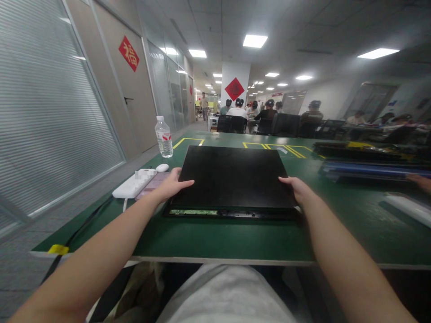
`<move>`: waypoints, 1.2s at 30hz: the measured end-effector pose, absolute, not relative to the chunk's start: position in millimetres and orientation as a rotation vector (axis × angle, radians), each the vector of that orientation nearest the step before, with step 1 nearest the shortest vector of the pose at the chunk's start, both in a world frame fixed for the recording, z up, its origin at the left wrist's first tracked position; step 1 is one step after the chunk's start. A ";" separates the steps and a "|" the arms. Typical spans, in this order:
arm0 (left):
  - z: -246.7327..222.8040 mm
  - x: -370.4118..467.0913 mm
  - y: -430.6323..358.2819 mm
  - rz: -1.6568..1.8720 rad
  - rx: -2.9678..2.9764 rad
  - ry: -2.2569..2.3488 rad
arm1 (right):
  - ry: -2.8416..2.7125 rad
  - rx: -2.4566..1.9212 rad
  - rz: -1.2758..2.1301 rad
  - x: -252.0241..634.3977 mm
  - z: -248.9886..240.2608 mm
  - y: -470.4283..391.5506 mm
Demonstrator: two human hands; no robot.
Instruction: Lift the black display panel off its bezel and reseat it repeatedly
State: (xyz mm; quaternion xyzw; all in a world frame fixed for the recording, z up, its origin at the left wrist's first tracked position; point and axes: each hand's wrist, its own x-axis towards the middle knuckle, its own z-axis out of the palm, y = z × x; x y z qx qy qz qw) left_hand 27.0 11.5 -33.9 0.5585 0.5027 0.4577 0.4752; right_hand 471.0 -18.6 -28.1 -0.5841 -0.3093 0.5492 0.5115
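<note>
A flat black screen panel (234, 177) is gripped at both side edges in front of me. My left hand (173, 185) holds its left edge, thumb on top and fingers hidden beneath. At the opposite edge, my right hand (294, 188) grips the panel the same way. Under the panel's near side shows a black frame (235, 215) with a green circuit board strip (193, 212) along it. Whether the panel touches the frame I cannot tell.
Left on the green table (215, 244) are a water bottle (164, 137), a white power strip (134, 183) and a phone (151, 186). To the right lie blurred blue and black panels (363, 170), with another person's hand (419, 181) near them. People sit further back.
</note>
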 end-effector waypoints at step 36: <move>-41.0 22.6 17.6 1.088 1.382 1.166 | -0.683 -1.536 1.359 469.9 -29.1 -16.9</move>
